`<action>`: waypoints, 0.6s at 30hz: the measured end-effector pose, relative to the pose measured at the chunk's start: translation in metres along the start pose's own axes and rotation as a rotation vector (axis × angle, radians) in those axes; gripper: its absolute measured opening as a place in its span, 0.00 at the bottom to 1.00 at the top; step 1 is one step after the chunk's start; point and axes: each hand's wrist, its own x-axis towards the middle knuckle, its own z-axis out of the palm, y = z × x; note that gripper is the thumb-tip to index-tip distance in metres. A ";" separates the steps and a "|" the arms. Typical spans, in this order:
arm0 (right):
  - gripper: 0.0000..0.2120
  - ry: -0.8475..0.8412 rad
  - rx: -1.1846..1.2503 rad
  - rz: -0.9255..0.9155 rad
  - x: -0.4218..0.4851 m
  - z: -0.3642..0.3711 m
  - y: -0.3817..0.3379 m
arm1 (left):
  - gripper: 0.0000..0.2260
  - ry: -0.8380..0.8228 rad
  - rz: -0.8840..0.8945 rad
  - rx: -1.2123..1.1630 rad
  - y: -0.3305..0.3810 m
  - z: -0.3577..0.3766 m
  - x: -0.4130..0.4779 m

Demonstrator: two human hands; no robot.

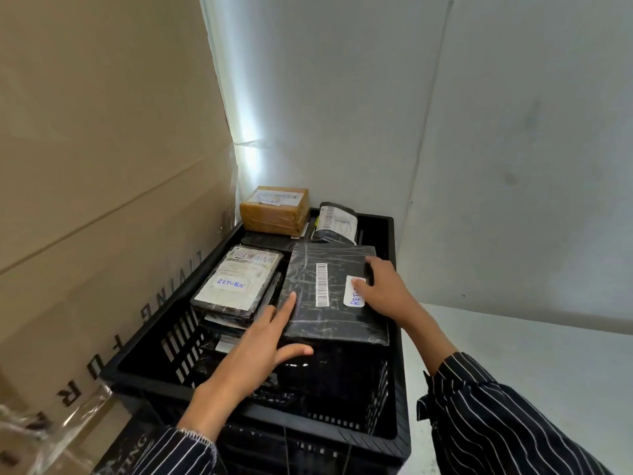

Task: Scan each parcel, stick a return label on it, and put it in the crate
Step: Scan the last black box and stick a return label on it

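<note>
A tall tan cardboard carton [102,166] with dark printed lettering stands at the far left, hard against the black slatted plastic crate [144,368]. The crate is already well filled: a black-wrapped parcel with a white shipping sheet [238,281] carries a handwritten RETURN sticker, and a brown taped box [275,209] at the back shows one too. The left hand [260,344], fingers spread and flat, steadies the near-left corner of a flat black plastic-wrapped parcel [329,296] lying on top of the pile. The right hand [383,286] presses its fingers on the parcel's right edge beside its white return label [354,293], gripping nothing firmly. This parcel seems labelled and nearly placed; whether more remain is not visible. Pale grey walls [479,132] and a white floor [531,354] close the corner.
</note>
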 end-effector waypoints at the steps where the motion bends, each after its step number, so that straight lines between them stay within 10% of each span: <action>1: 0.21 -0.013 -0.033 0.009 -0.003 0.002 0.002 | 0.40 -0.020 0.007 0.027 0.001 0.001 0.000; 18: 0.25 -0.100 -0.596 -0.007 -0.034 0.033 0.008 | 0.42 -0.100 0.026 0.041 0.003 0.004 0.009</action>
